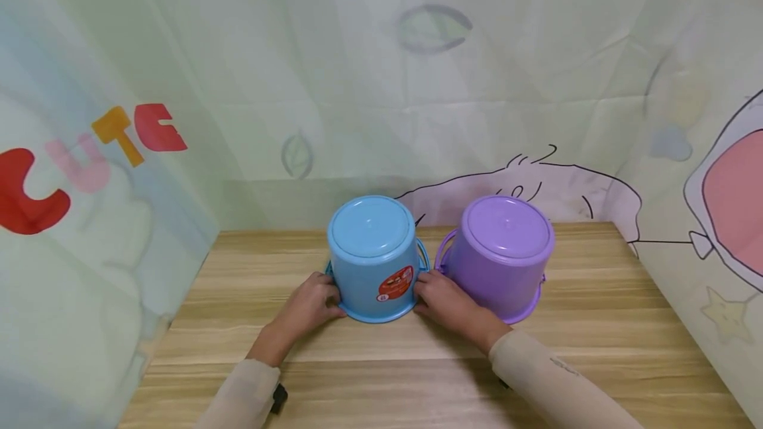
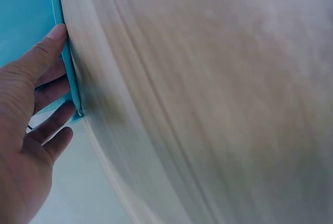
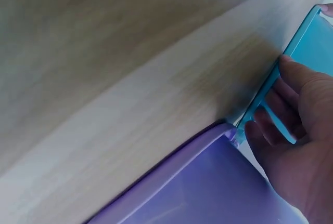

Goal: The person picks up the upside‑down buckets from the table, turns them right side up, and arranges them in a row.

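Upside down on the wooden table stands a blue bucket (image 1: 363,283) with a round red sticker. My left hand (image 1: 314,298) holds its left side low at the rim; in the left wrist view the thumb and fingers of that hand (image 2: 31,104) lie on the blue rim (image 2: 72,78). On the opposite side my right hand (image 1: 444,300) grips the same rim, and the right wrist view shows that hand's (image 3: 296,115) thumb on the edge. A purple bucket (image 1: 495,277), also upside down, stands just right of the blue one, close beside my right hand.
The wooden table (image 1: 357,376) reaches back to a pale printed curtain (image 1: 357,51). Curtains also hang at the left, with coloured letters (image 1: 159,128), and at the right, with a pink shape (image 1: 739,184). Each bucket has a handle at its side.
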### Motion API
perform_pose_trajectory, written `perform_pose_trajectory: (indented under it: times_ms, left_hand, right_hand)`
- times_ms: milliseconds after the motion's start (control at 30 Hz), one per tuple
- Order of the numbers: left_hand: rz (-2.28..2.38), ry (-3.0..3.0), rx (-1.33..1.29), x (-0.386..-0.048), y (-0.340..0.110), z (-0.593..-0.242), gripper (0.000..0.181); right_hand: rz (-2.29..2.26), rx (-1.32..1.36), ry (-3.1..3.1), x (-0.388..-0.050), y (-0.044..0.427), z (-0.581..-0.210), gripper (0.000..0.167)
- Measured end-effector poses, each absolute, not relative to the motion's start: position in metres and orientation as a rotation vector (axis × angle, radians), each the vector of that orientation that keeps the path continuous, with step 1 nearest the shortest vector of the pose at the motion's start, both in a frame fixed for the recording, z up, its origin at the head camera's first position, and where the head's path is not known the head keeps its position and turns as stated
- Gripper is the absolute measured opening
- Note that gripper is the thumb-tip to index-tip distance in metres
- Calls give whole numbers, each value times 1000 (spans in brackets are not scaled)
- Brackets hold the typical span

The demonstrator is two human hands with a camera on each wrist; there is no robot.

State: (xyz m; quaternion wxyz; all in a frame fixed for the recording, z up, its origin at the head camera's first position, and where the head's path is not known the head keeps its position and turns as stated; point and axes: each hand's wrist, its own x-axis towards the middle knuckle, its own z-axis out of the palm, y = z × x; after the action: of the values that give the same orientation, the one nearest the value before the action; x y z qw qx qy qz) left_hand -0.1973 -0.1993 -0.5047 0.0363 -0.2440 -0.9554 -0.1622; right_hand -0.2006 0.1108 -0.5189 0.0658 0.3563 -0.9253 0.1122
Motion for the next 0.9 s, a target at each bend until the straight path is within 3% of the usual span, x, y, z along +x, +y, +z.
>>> perform_pose_trajectory:
  times_ms: [900]
  left_hand:
    - [-431, -2908, -806, -197, -201, -506, 24]
  right_hand:
    - [317, 1036, -2743, -202, 108, -520, 11]
